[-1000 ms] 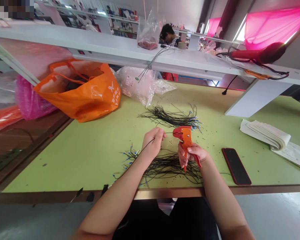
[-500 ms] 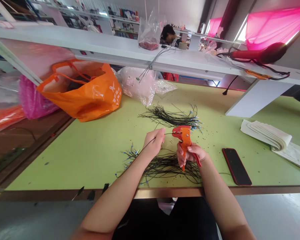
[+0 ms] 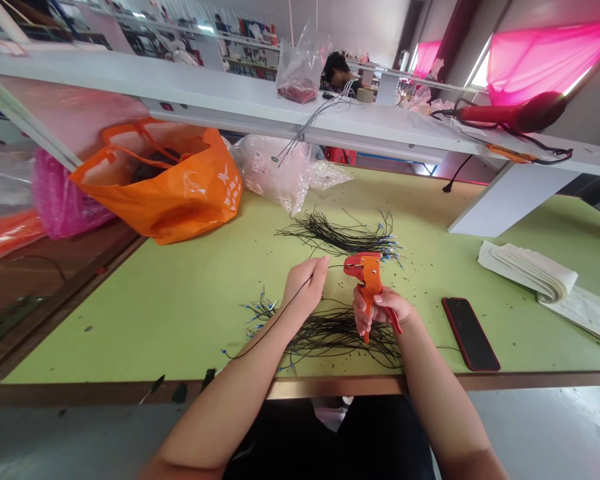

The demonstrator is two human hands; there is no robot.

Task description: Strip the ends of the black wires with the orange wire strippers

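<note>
My left hand [image 3: 306, 283] pinches a thin black wire [image 3: 336, 267], whose near end reaches into the jaws of an orange and red wire stripper [image 3: 369, 273]. The wire's other end trails back over my left forearm to a blue tip. Wrapped round the stripper's handles is my right hand [image 3: 380, 310], holding the tool upright. Below both hands lies a bundle of black wires [image 3: 330, 337] with blue ends at its left. A second bundle of black wires [image 3: 335, 230] lies farther back, its blue ends at the right.
A phone [image 3: 471, 333] and folded white papers [image 3: 530, 270] lie to the right. An orange bag [image 3: 175, 197] and clear plastic bags [image 3: 275, 167] stand at the back left. A white shelf [image 3: 205, 97] spans the table's back, bearing a red heat tool [image 3: 515, 117].
The wire in my left hand lies slightly lower over the forearm, and the left hand has shifted slightly left. The stripper and right hand look nearly the same.
</note>
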